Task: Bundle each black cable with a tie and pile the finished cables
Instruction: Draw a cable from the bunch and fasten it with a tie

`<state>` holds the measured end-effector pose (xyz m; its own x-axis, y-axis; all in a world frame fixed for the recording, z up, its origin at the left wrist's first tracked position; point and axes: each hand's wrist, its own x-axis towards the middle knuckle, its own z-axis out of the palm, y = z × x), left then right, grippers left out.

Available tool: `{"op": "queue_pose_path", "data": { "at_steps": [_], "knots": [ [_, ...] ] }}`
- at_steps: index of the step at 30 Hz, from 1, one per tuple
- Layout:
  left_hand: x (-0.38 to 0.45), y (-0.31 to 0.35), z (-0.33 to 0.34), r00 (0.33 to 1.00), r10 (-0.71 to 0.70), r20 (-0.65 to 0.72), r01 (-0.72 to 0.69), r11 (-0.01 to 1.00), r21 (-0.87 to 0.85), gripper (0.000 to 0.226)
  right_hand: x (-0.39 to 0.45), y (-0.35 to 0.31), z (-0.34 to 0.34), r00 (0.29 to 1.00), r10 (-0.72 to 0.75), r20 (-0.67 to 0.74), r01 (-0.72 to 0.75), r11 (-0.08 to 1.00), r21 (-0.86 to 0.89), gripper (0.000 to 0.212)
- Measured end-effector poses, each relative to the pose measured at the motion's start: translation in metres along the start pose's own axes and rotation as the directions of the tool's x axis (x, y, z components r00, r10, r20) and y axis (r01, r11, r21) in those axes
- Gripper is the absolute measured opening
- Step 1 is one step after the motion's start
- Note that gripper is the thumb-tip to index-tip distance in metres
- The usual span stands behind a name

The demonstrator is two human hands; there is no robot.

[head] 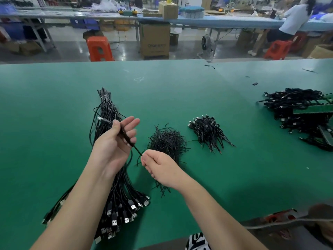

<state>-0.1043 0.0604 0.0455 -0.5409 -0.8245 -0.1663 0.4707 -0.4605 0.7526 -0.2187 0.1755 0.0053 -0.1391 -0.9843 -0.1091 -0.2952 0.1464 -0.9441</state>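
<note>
My left hand (115, 139) holds a folded black cable (126, 137) across its palm, thumb curled over it, fingers stretched out; the cable's USB plug sticks out past the thumb. My right hand (158, 166) pinches the cable's thin lower end, or a tie there, just below the left palm. Under my left arm lies a long bunch of unbundled black USB cables (111, 177), plugs toward me. A heap of loose black ties (167, 141) lies behind my right hand. A small pile of finished bundled cables (209, 132) sits to the right of it.
The green table (54, 105) stretches wide. A larger heap of black cables on green boards (302, 112) lies at the far right edge. Small black scraps (255, 84) dot the far right. Orange stools, cardboard boxes and a seated person are beyond the table.
</note>
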Motion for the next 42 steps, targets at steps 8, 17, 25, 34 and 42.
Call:
{"op": "queue_pose_path", "data": {
  "at_steps": [8,17,25,34,42],
  "knots": [
    [-0.005,-0.005,0.004,0.998,0.023,0.062,-0.032,0.988,0.148,0.032,0.002,0.006,-0.004,0.998,-0.004,-0.067,-0.011,0.975,-0.220,0.022],
    [-0.014,-0.021,0.012,0.994,0.004,0.110,-0.024,0.983,0.181,0.031,0.012,-0.006,-0.002,0.993,-0.079,-0.083,0.108,0.888,0.447,0.048],
    [-0.018,-0.019,0.006,0.953,-0.074,0.295,-0.025,0.948,0.318,0.033,0.013,-0.001,-0.004,0.974,-0.048,-0.219,0.133,0.909,0.395,0.026],
    [-0.028,-0.008,0.020,0.968,-0.020,0.248,-0.210,0.467,0.859,0.039,0.009,0.002,-0.003,0.879,-0.282,-0.385,0.198,0.950,-0.244,0.026],
    [-0.038,-0.029,0.039,0.933,0.278,0.227,-0.210,-0.088,0.974,0.034,0.018,-0.003,-0.008,0.905,-0.161,-0.394,0.118,0.984,-0.132,0.013]
  ]
}}
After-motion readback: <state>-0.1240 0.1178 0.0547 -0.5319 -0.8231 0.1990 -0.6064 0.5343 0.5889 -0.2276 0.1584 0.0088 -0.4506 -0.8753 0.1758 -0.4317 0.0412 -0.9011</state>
